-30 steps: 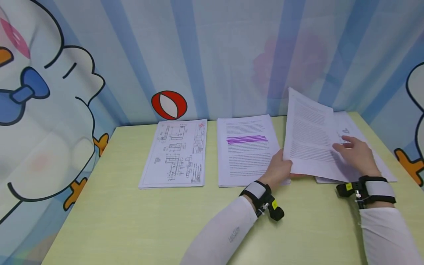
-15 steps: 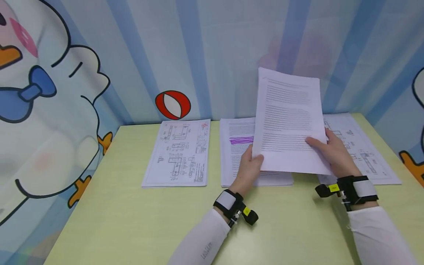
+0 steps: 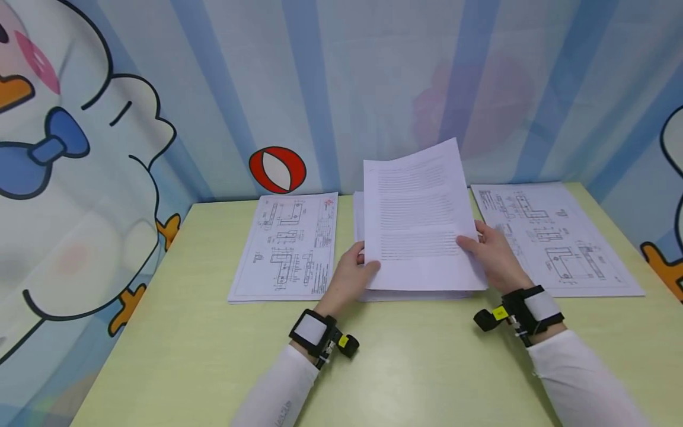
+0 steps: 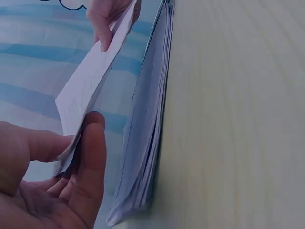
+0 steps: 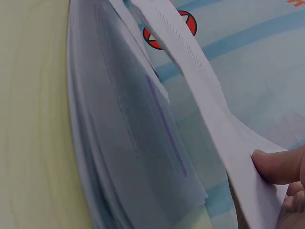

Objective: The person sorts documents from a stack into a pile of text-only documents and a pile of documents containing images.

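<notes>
A thin sheaf of printed paper [image 3: 418, 219] is held up by both hands over the middle paper stack. My left hand [image 3: 351, 277] pinches its lower left edge, thumb on the printed face and fingers behind. At the right edge, my right hand [image 3: 493, 255] grips it the same way. Beneath lies the middle stack [image 5: 124, 124], mostly hidden in the head view; the right wrist view shows a purple marker line on its top page. In the left wrist view a gap shows between the held paper [image 4: 88, 90] and the stack [image 4: 145, 119].
To the left lies a stack of technical drawings [image 3: 285, 249]. Another stack of drawings [image 3: 560, 243] lies at the right, near the right hand. All rest on a pale yellow table [image 3: 405, 367], against a blue striped cloth backdrop [image 3: 363, 89] with cartoon prints.
Both hands have carried the paper left, from the right stack to over the middle one. The right hand, loose a second ago, now grips its right edge. The right drawings are uncovered.
</notes>
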`<state>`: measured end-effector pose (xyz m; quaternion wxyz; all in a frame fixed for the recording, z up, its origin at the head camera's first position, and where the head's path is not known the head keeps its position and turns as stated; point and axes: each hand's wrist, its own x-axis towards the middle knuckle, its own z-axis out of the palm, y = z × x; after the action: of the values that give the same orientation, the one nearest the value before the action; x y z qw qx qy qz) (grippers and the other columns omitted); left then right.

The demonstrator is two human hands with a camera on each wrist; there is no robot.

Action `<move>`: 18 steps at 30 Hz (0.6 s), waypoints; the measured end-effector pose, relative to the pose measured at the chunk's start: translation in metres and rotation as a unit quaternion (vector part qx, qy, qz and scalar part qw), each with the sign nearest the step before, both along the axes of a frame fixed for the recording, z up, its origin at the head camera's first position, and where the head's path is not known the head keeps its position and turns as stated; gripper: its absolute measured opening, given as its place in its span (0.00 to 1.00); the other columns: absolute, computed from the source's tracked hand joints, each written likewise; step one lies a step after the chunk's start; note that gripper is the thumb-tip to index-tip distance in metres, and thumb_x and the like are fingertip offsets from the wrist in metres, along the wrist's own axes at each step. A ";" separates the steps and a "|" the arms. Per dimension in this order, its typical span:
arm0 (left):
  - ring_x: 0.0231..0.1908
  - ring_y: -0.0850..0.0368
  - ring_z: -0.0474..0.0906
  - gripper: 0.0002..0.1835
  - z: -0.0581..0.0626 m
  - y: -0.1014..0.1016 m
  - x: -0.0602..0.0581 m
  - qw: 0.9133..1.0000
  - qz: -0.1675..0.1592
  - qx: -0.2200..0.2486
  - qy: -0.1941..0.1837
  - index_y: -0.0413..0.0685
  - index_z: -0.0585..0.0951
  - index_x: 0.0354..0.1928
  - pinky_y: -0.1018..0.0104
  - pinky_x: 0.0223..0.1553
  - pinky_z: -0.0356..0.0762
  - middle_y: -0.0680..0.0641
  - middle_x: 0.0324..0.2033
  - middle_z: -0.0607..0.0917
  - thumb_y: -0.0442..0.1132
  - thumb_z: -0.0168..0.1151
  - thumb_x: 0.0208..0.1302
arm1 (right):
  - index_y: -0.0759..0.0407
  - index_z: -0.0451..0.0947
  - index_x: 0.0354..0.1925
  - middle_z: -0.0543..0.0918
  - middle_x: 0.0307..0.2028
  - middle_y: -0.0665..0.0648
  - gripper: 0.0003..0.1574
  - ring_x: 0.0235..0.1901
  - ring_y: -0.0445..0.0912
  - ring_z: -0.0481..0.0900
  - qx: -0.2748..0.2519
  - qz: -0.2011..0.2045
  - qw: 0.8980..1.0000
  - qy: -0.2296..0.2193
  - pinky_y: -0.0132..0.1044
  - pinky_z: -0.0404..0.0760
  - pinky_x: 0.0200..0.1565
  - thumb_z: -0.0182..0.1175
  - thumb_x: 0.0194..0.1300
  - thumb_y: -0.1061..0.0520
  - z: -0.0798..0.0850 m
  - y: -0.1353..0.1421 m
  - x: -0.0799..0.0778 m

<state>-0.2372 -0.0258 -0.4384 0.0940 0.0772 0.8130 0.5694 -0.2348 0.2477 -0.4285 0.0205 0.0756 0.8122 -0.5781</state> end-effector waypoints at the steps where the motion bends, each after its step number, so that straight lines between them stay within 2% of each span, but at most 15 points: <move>1: 0.36 0.57 0.79 0.27 0.000 -0.005 0.000 1.000 -0.003 -0.012 -0.011 0.46 0.66 0.65 0.64 0.34 0.78 0.44 0.42 0.82 0.39 0.54 0.63 | 0.56 0.51 0.71 0.73 0.58 0.67 0.38 0.40 0.40 0.78 -0.002 0.002 1.000 -0.005 0.30 0.79 0.35 0.49 0.70 0.48 -0.003 -0.002 -0.001; 3: 0.30 0.59 0.77 0.30 0.000 -0.012 -0.001 0.999 -0.007 -0.040 -0.025 0.46 0.64 0.67 0.68 0.28 0.75 0.45 0.38 0.81 0.39 0.55 0.62 | 0.57 0.50 0.71 0.74 0.58 0.66 0.38 0.42 0.44 0.78 -0.001 0.005 1.000 -0.015 0.31 0.79 0.36 0.49 0.69 0.48 -0.008 -0.006 -0.004; 7: 0.19 0.59 0.72 0.30 -0.002 -0.021 -0.001 0.995 -0.022 -0.088 -0.030 0.44 0.66 0.66 0.71 0.18 0.67 0.45 0.29 0.78 0.36 0.57 0.60 | 0.59 0.49 0.72 0.74 0.57 0.67 0.38 0.45 0.51 0.77 0.018 0.018 0.999 -0.029 0.32 0.78 0.36 0.48 0.70 0.52 -0.015 -0.013 -0.008; 10: 0.17 0.59 0.72 0.26 -0.003 -0.023 -0.001 0.993 -0.037 -0.112 -0.028 0.44 0.70 0.62 0.72 0.17 0.67 0.47 0.25 0.76 0.35 0.58 0.60 | 0.58 0.46 0.72 0.72 0.58 0.69 0.39 0.47 0.55 0.76 0.040 0.031 0.998 -0.030 0.36 0.78 0.38 0.48 0.69 0.55 -0.017 -0.015 -0.009; 13: 0.15 0.59 0.73 0.19 -0.003 -0.024 -0.001 0.989 -0.038 -0.139 -0.022 0.43 0.75 0.54 0.72 0.16 0.67 0.48 0.22 0.76 0.36 0.59 0.60 | 0.59 0.43 0.73 0.68 0.61 0.72 0.40 0.52 0.60 0.73 0.058 0.031 0.998 -0.011 0.48 0.77 0.47 0.47 0.68 0.59 -0.016 -0.012 -0.009; 15: 0.14 0.59 0.74 0.13 -0.002 -0.025 -0.002 0.987 -0.033 -0.159 -0.021 0.42 0.77 0.46 0.73 0.15 0.66 0.48 0.20 0.77 0.37 0.59 0.59 | 0.60 0.45 0.72 0.66 0.62 0.73 0.39 0.56 0.62 0.71 0.072 0.024 0.997 0.003 0.54 0.73 0.53 0.47 0.68 0.59 -0.014 -0.011 -0.008; 18: 0.13 0.59 0.74 0.15 0.000 -0.027 -0.002 0.983 -0.017 -0.183 -0.025 0.40 0.78 0.47 0.72 0.15 0.64 0.47 0.18 0.80 0.39 0.60 0.59 | 0.62 0.51 0.71 0.64 0.65 0.72 0.35 0.60 0.64 0.66 0.097 0.023 0.995 0.017 0.59 0.68 0.59 0.47 0.69 0.58 -0.012 -0.009 -0.007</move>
<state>-0.2396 -0.0528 -0.4383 0.1367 0.0582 0.8995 0.4108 -0.2416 0.2386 -0.4400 0.0129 0.0485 0.8661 -0.4974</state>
